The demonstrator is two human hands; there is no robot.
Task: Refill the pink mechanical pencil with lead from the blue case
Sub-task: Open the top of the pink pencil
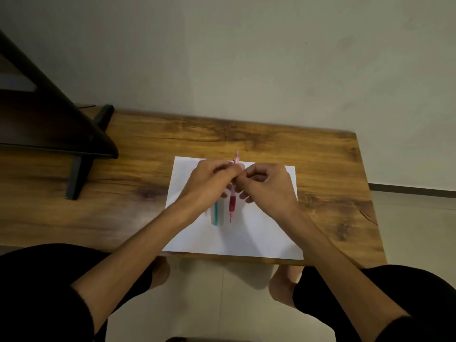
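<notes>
The pink pencil hangs tip-down over the white paper, gripped by the left hand. The right hand pinches at its top end; what it pinches is hidden. The blue case is blurred beneath the left hand.

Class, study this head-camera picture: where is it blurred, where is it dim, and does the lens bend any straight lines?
Head view: the blue case under the left hand is smeared by blur; the pink pencil is soft; the dark monitor corner and the lap are dim; the white paper is the brightest area; the table edges bow from wide-angle distortion.
</notes>
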